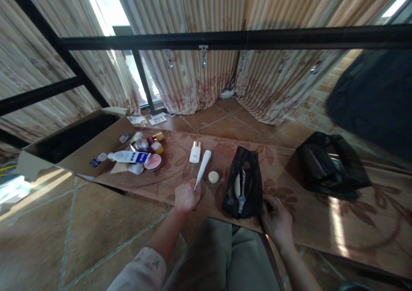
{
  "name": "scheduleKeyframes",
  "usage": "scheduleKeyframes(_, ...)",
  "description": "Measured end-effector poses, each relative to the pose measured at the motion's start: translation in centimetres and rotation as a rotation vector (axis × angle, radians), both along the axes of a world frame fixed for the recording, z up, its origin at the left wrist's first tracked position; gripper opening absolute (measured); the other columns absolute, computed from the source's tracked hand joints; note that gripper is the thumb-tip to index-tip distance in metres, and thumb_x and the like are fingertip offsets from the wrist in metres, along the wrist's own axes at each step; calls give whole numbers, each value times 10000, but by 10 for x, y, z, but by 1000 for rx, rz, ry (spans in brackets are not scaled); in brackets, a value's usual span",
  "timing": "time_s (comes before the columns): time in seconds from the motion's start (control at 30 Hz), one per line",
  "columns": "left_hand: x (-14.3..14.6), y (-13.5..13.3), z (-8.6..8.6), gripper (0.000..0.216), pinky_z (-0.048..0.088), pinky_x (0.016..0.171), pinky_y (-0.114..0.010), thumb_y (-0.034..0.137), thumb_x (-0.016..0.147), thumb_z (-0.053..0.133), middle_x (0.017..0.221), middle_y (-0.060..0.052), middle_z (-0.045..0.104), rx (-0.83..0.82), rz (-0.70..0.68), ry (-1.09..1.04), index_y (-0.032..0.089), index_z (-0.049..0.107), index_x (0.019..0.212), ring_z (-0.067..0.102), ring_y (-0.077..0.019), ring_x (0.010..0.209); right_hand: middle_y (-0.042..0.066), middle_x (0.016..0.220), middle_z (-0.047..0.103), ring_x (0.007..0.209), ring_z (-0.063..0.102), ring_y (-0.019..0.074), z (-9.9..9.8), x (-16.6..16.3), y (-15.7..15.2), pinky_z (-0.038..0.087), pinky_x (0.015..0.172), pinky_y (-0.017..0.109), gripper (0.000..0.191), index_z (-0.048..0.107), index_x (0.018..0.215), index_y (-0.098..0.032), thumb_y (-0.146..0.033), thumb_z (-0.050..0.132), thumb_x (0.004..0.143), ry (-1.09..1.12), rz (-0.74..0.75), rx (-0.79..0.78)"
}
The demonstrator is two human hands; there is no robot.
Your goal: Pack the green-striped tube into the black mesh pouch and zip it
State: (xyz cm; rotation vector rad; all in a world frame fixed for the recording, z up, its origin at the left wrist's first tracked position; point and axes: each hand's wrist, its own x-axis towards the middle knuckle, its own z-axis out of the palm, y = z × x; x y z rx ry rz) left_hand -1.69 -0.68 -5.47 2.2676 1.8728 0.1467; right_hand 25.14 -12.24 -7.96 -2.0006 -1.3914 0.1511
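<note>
My left hand [186, 196] is closed around the lower end of a white tube [203, 166] that lies on the patterned mat [180, 177]. My right hand [276, 219] rests on the mat beside an open black mesh pouch [243, 183], fingers curled next to its right edge and touching it. Something pale shows inside the pouch. A small white round jar [213, 177] sits between the tube and the pouch. A white bottle with a gold cap [195, 152] stands just behind the tube.
A pile of toiletries [141, 156], including a white and blue tube and a pink round tin, lies at the mat's left end by an open cardboard box [77, 147]. A second black bag [331, 166] sits at the right. A black metal bar [225, 37] crosses above, curtains behind.
</note>
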Motion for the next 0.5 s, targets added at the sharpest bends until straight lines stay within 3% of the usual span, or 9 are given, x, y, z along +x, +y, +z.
scheduleKeyframes(0.23,-1,0,0,278,286,598,-268,369,909,366,788,-32,667,3,-16,-12,233,600,847,612,-175,746,65,885,654,784,608,188,-1,1,0,447,696,290,292,658,903,-189,-374,437,858,9,1,-12)
scheduleKeyframes(0.5,0,-3,-2,339,269,575,-268,441,915,351,767,-38,665,46,9,-13,223,598,837,606,-171,708,60,899,651,802,609,184,2,-1,-1,448,691,280,287,656,906,-190,-370,439,853,14,0,-7)
